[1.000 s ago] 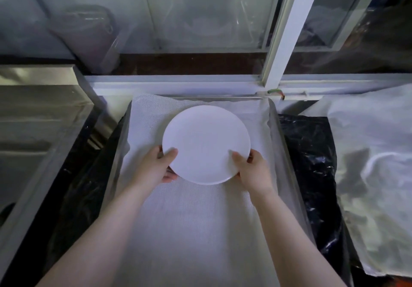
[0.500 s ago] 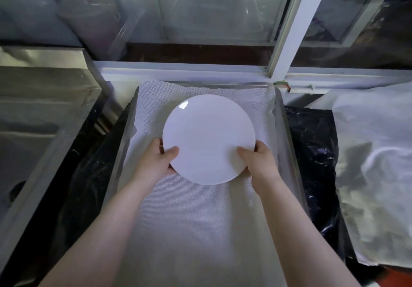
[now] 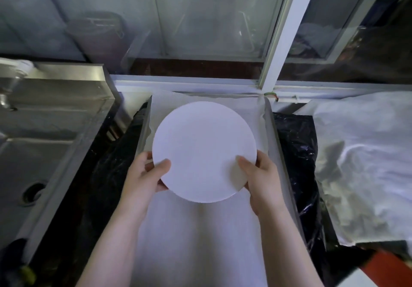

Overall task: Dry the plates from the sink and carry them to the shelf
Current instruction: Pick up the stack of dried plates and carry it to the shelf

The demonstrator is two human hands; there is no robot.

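Since a second ago the plate (image 3: 204, 151) has come nearer the camera and looks larger, above the cloth-lined tray (image 3: 273, 130). Both forearms reach forward. The left hand (image 3: 145, 175) grips its lower left rim, thumb on top, fingers beneath. The right hand (image 3: 262, 175) grips the lower right rim likewise. A steel sink (image 3: 44, 130) lies at left.

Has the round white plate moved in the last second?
Yes. The round white plate, gripped by both hands, now hides more of the cloth-lined metal tray, nearly reaching its far edge, so it has come up towards the camera.
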